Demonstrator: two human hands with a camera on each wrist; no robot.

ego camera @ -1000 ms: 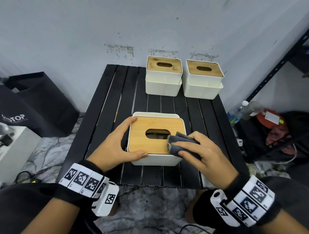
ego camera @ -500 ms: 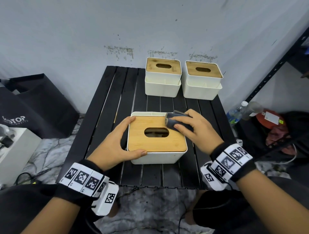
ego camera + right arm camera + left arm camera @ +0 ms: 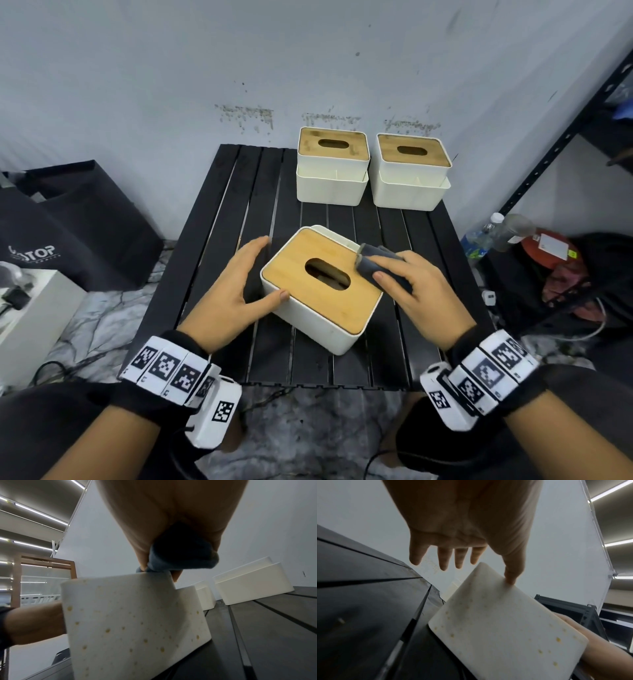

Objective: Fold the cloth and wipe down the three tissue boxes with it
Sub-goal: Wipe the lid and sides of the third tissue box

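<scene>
A white tissue box (image 3: 308, 318) with a bamboo lid stands skewed in the middle of the black slatted table (image 3: 222, 222). My right hand (image 3: 390, 267) pinches the folded grey cloth (image 3: 373, 262) and presses it on the lid's far right edge; the right wrist view shows the cloth (image 3: 180, 555) bunched on the box's rim (image 3: 137, 615). My left hand (image 3: 270, 270) is spread beside the box's left side, with only the thumb (image 3: 510, 577) touching its speckled wall (image 3: 505, 628). Two more tissue boxes (image 3: 332, 171) (image 3: 411, 178) stand side by side at the table's far edge.
A black bag (image 3: 78, 233) and a white case (image 3: 34, 308) sit on the floor at the left. Bottles (image 3: 486, 236), a red object (image 3: 548, 250) and a dark metal rack (image 3: 565, 130) crowd the right side. The wall runs right behind the table.
The near box has turned clockwise on the table. My right hand slid the cloth from the lid's near right to its far right edge. My left fingers came off the box's side.
</scene>
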